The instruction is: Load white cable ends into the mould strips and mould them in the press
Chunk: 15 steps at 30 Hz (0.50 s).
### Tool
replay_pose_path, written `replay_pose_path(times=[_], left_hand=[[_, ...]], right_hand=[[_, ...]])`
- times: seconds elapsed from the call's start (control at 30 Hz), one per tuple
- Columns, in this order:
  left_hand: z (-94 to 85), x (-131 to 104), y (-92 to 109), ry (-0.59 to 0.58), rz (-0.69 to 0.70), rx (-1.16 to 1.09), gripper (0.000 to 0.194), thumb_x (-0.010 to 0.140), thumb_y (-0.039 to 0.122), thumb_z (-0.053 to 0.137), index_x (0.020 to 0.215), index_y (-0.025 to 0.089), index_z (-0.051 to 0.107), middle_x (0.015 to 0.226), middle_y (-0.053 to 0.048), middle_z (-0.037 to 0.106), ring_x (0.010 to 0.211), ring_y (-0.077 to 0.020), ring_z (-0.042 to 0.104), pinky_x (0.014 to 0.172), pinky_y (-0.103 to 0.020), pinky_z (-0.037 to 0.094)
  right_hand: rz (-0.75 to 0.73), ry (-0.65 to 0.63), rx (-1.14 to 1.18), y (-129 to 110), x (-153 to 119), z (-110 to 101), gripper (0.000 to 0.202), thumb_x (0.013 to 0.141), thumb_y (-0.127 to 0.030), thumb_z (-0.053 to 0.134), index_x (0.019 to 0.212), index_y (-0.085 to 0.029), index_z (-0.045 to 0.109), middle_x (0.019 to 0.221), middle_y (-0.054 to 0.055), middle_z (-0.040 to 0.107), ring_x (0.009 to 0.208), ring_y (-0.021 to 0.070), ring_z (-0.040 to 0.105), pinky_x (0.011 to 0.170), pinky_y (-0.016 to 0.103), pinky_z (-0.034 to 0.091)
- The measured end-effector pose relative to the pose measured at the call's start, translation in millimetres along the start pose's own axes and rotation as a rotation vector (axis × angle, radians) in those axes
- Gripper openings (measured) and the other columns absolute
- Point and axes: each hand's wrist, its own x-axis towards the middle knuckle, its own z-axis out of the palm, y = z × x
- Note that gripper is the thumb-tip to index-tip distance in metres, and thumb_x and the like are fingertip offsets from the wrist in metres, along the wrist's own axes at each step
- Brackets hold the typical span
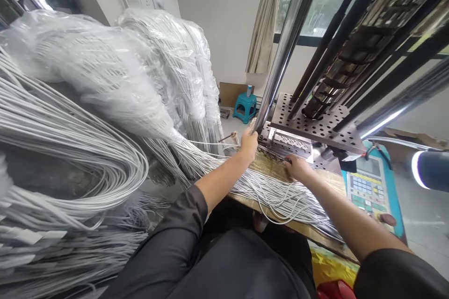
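My left hand (249, 145) is closed at the left end of the metal mold (293, 142), beside the chrome post (280, 56); what its fingers hold is hidden. At the mold's front edge, my right hand (296, 167) has its fingers pinched together, and the thing between them is too small to make out. Pale branching shapes lie in the mold's lit recess. Below both hands, a thick bundle of white cables (280, 196) stretches across the wooden worktable (331, 180). A perforated steel plate (312, 121) sits above the mold.
Plastic-wrapped cable bundles (105, 74) hang at the left, with more grey cables (87, 261) piled lower. A control panel (372, 187) with a keypad stands right of the press. A lamp (430, 170) juts in at the far right. Behind is a blue stool (244, 106).
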Motion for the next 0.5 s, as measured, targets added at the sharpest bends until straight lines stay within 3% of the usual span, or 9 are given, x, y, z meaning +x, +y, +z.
replay_pose_path(times=[0.07, 0.17, 0.23, 0.33, 0.43, 0.5], left_hand=[[-2.7, -30, -21, -0.003, 0.085, 0.047, 0.032, 0.102, 0.029, 0.05, 0.129, 0.019, 0.063, 0.127, -0.011, 0.068, 0.114, -0.0194, 0.064, 0.094, -0.03, 0.054], [-21.1, -70, -40, -0.023, 0.336, 0.329, 0.026, 0.1, 0.031, 0.054, 0.11, 0.019, 0.074, 0.119, -0.011, 0.072, 0.114, -0.022, 0.064, 0.108, -0.036, 0.048], [-38.7, -86, -43, -0.012, 0.475, 0.548, 0.026, 0.1, 0.031, 0.053, 0.109, 0.02, 0.075, 0.119, -0.012, 0.072, 0.119, -0.0235, 0.061, 0.116, -0.038, 0.042], [-58.8, -98, -40, -0.049, 0.542, 0.742, 0.029, 0.102, 0.032, 0.049, 0.111, 0.019, 0.074, 0.117, -0.013, 0.072, 0.117, -0.0242, 0.062, 0.114, -0.039, 0.043], [-58.9, -100, -38, -0.098, 0.558, 0.781, 0.029, 0.103, 0.033, 0.048, 0.11, 0.02, 0.074, 0.113, -0.012, 0.073, 0.111, -0.0237, 0.064, 0.109, -0.037, 0.046], [-43.8, -95, -38, -0.171, 0.553, 0.767, 0.027, 0.102, 0.032, 0.05, 0.109, 0.021, 0.074, 0.113, -0.012, 0.073, 0.11, -0.0236, 0.065, 0.108, -0.037, 0.047]], right_hand=[[-0.012, -0.002, -0.036, -1, 4, 4, 0.04, 0.095, -0.037, 0.053, 0.122, -0.015, 0.073, 0.122, 0.019, 0.073, 0.114, 0.0352, 0.066, 0.095, 0.048, 0.049], [-0.033, 0.001, -0.063, -5, 12, 7, 0.036, 0.094, -0.037, 0.054, 0.115, -0.019, 0.076, 0.132, 0.015, 0.069, 0.122, 0.0366, 0.061, 0.104, 0.054, 0.042], [-0.035, -0.007, -0.058, -11, 18, 5, 0.035, 0.092, -0.037, 0.056, 0.114, -0.02, 0.078, 0.129, 0.014, 0.071, 0.118, 0.0359, 0.063, 0.103, 0.055, 0.043], [-0.041, -0.016, -0.02, -10, 19, -7, 0.038, 0.087, -0.039, 0.063, 0.117, -0.022, 0.077, 0.128, 0.013, 0.072, 0.113, 0.0344, 0.066, 0.099, 0.051, 0.048], [-0.045, 0.07, 0.068, 23, -9, -26, 0.051, 0.087, -0.045, 0.063, 0.132, -0.023, 0.07, 0.135, 0.013, 0.068, 0.109, 0.0313, 0.067, 0.095, 0.044, 0.052], [-0.051, 0.18, 0.14, 62, -49, -36, 0.054, 0.088, -0.049, 0.06, 0.133, -0.021, 0.069, 0.124, 0.013, 0.072, 0.097, 0.0287, 0.07, 0.086, 0.041, 0.054]])
